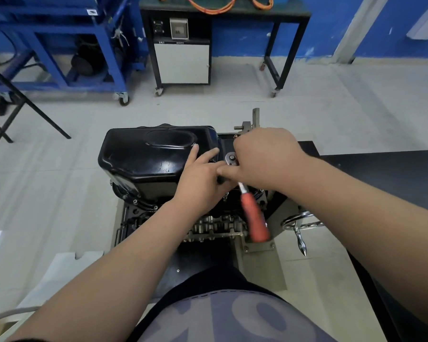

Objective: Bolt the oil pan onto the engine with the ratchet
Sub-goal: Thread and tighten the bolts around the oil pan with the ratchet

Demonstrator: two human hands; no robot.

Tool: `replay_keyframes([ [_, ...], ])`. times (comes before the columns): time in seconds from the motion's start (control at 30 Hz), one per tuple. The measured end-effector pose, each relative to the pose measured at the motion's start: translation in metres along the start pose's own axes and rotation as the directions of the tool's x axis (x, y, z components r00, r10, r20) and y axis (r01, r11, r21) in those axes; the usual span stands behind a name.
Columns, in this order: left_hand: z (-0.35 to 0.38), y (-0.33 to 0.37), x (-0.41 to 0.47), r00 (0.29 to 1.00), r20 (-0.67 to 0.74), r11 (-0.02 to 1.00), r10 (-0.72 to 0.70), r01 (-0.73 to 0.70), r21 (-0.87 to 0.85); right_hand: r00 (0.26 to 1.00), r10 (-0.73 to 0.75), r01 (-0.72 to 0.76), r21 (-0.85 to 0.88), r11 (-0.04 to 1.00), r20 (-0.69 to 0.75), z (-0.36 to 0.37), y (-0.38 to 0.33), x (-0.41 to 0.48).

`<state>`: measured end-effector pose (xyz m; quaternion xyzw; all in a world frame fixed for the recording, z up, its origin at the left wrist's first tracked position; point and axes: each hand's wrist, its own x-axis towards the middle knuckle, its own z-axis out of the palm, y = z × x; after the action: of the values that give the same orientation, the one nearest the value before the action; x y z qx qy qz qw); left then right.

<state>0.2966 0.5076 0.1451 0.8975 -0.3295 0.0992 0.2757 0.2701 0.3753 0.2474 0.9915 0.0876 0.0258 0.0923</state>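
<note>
A glossy black oil pan (146, 156) sits on top of the engine (215, 228), which is mounted on a stand in front of me. My left hand (198, 178) rests on the pan's right end, fingers stretched out flat. The ratchet (253, 215) has a red handle that slopes down toward me, and its chrome head (231, 157) sits at the pan's right flange. My right hand (267, 156) is curled over the head and upper shaft, its thumb pointing left. The bolt under the head is hidden.
A chrome handwheel with a crank handle (299, 223) sticks out on the stand's right side. A black tabletop (381, 169) lies to the right. A blue wheeled cart (59, 45) and a black bench with a white cabinet (183, 62) stand behind, across open floor.
</note>
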Motion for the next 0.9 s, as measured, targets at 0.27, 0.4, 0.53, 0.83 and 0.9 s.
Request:
replay_keyframes([
  [0.27, -0.007, -0.003, 0.022, 0.966, 0.225, 0.987, 0.131, -0.147, 0.06, 0.972, -0.221, 0.221, 0.006, 0.975, 0.084, -0.007, 0.017, 0.003],
  [0.4, -0.007, -0.005, 0.023, 0.963, 0.222, 0.988, 0.154, -0.155, -0.011, 1.0, -0.025, 0.027, -0.086, 0.996, 0.015, -0.003, 0.01, -0.005],
  [0.53, -0.004, -0.008, 0.018, 0.955, 0.211, 0.976, 0.207, -0.216, 0.022, 0.995, 0.09, -0.091, 0.009, 0.996, 0.034, 0.003, -0.002, -0.011],
  [0.83, -0.009, -0.009, 0.026, 0.94, 0.248, 0.971, 0.234, -0.236, -0.02, 0.999, -0.05, 0.05, -0.048, 0.998, 0.01, 0.0, 0.005, -0.005],
  [0.9, -0.01, -0.011, 0.029, 0.934, 0.252, 0.965, 0.254, -0.261, -0.006, 0.991, 0.13, -0.131, 0.027, 0.991, 0.033, 0.0, -0.002, -0.008],
])
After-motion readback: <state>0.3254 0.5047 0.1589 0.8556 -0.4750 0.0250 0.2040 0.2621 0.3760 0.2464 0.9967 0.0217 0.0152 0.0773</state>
